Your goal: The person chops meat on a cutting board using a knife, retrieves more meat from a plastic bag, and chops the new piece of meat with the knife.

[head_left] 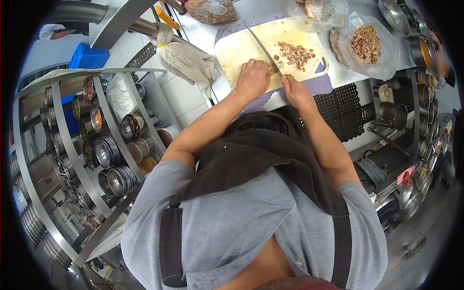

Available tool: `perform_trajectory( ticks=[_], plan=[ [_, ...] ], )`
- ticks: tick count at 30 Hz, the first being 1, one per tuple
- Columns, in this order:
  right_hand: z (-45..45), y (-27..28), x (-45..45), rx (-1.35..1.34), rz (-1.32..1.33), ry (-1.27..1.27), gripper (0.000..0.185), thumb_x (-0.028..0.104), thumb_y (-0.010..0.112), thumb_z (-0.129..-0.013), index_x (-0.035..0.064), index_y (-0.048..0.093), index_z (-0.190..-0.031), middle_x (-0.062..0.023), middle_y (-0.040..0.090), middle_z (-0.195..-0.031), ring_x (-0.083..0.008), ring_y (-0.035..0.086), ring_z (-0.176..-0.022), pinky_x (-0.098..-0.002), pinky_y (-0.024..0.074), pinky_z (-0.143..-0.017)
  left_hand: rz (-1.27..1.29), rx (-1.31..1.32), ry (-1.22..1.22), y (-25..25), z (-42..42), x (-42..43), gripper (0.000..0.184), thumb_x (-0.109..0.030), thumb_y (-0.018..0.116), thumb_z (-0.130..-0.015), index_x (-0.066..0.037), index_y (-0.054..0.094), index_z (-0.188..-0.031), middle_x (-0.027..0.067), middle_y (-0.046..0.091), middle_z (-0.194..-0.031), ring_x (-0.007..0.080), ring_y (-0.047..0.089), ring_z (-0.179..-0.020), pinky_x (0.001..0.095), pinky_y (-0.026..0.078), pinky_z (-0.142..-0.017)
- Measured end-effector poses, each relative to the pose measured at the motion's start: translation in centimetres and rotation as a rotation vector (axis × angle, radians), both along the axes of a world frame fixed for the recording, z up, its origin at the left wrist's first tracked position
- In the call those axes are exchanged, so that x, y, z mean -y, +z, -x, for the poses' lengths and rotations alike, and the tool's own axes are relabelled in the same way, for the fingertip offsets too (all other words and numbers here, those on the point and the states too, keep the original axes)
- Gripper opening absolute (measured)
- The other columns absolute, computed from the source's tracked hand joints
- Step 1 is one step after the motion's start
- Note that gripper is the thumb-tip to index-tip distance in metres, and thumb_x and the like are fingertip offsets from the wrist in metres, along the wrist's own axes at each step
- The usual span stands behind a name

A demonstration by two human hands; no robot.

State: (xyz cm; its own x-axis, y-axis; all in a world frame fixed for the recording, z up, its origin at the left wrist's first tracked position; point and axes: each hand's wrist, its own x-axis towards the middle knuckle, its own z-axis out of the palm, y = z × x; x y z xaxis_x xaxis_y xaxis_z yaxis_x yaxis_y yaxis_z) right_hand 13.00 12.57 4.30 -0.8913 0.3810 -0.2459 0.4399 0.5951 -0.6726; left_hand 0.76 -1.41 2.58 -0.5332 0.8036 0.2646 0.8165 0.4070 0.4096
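My right hand (pixel 297 94) is wrapped round the handle of a long kitchen knife (pixel 261 44), whose blade points away and to the left over a pale cutting board (pixel 237 48). Just left of the blade, my left hand (pixel 253 77) is closed with fingers curled down on the board, holding a small piece of meat (pixel 271 70) mostly hidden by the fingertips. To the right of the blade lies a loose heap of chopped brownish-pink meat (pixel 296 55). Under the board is a purple cloth (pixel 321 86).
A clear bag of diced meat (pixel 366 44) rests right of the board, and another filled bag (pixel 211 9) behind it. A grey towel (pixel 181 58) hangs at the left. Shelves hold stacked metal bowls (pixel 121 181). A black mat (pixel 338 111) covers floor at right.
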Motion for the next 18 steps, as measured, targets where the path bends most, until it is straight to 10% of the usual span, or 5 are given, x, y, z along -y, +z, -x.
perform_trajectory(
  ticks=[18],
  plan=[
    [-4.8, 0.1, -1.4, 0.037, -0.017, -0.053, 0.036, 0.036, 0.043, -0.102, 0.0036, 0.057, -0.111, -0.0308, 0.064, -0.085, -0.0496, 0.06, -0.086, -0.0578, 0.045, -0.075, 0.095, -0.007, -0.005, -0.3, 1.0, -1.3, 0.023, -0.019, 0.069, -0.078, -0.007, 0.063, -0.096, 0.0087, 0.063, -0.096, 0.0278, 0.056, -0.095, 0.0412, 0.045, -0.081]
  ],
)
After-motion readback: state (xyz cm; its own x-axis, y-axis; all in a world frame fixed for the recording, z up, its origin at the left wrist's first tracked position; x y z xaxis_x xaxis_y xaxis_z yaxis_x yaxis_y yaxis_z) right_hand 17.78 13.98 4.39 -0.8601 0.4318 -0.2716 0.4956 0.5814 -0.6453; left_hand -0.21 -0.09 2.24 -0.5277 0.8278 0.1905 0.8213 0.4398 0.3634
